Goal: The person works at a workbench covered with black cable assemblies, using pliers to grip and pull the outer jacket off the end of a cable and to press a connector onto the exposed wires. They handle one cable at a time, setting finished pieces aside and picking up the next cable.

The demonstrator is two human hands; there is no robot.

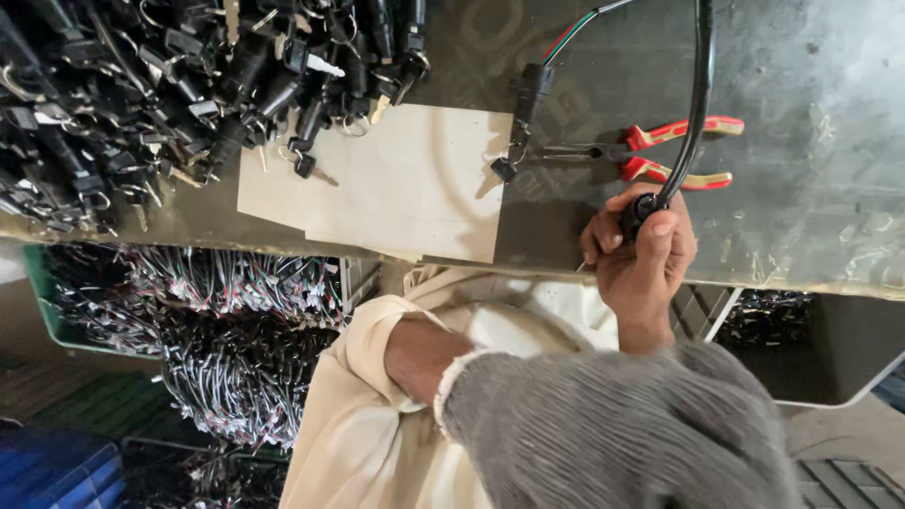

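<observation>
My right hand is closed around the end of a thick black cable, thumb pressed on its black end cap, at the near edge of the dark metal table. The cable runs up and away past the top of the picture. Just beyond the hand lie red-and-yellow-handled pliers. A black key switch with a keyring and red and green wires lies left of the pliers. My left forearm shows below the table edge; its hand is hidden behind cream cloth.
A pale board lies on the table. A heap of black key switches with keys fills the far left. Below the table, a green crate and bundles of wire harnesses sit on the left. A dark bin stands on the right.
</observation>
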